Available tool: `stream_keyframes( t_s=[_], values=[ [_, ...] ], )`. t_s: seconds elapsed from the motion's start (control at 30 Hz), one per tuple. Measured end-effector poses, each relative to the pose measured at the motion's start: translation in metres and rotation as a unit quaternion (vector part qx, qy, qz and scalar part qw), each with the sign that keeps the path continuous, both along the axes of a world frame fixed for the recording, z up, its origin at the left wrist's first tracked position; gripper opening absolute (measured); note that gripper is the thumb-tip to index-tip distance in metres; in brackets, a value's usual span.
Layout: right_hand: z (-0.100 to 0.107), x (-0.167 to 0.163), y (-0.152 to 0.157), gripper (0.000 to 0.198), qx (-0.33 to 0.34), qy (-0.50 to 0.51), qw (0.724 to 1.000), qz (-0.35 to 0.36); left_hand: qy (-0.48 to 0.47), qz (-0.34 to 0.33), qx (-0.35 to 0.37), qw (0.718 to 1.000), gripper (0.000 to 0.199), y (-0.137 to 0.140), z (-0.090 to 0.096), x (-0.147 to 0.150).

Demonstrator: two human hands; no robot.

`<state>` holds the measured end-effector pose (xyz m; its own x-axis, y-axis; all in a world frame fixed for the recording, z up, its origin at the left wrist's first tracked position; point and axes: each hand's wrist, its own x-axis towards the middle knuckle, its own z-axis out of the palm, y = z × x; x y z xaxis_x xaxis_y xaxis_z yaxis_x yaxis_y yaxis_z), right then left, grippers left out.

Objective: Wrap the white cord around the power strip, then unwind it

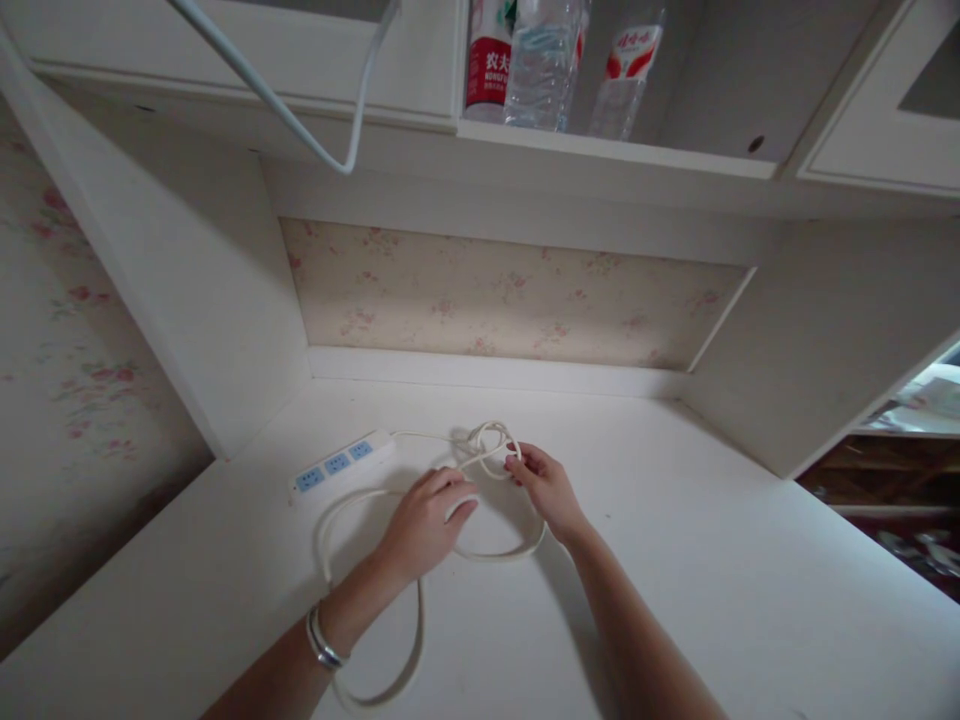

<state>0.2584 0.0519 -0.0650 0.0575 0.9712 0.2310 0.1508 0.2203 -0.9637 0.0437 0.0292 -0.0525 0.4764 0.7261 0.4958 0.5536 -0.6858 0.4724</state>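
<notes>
A white power strip (341,466) with blue socket faces lies at the left on the white desktop. Its cream cord (517,550) runs to a small tangle of loops and on into wide loops across the surface. My left hand (435,515), with a silver bracelet at the wrist, is closed around a white piece of the cord that looks like its plug (460,503); the fingers partly cover it. To the right, my right hand (546,487) pinches the cord at the edge of the tangled loops, between thumb and fingers.
Floral wallpaper backs the white desktop (712,590), with cabinet panels on both sides. Overhead, a shelf (615,150) holds several plastic bottles (544,70). A pale bent rod or cable (300,125) hangs down at upper left. Open shelving (885,470) shows at far right.
</notes>
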Motion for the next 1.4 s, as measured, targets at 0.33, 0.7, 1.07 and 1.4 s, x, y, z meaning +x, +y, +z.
stream_keyframes(
  t_s=[0.33, 0.7, 1.07, 1.4],
  values=[
    [0.009, -0.028, -0.007, 0.039, 0.029, -0.090, 0.994, -0.061, 0.035, 0.075, -0.147, 0.986, 0.033, 0.013, -0.010, -0.027],
    [0.029, -0.050, -0.025, 0.029, 0.073, -0.403, 0.903, -0.131, 0.060, 0.124, -0.071, 0.988, 0.029, 0.007, 0.006, -0.023],
    [0.032, -0.095, -0.049, 0.051, 0.155, -0.546, 0.822, 0.042, -0.107, 0.097, -0.156, 0.977, 0.023, 0.016, 0.001, -0.018],
    [0.027, -0.082, -0.037, 0.031, 0.210, -0.598, 0.773, -0.019, -0.202, -0.009, -0.246, 0.948, 0.030, 0.010, 0.007, -0.019]
  ],
)
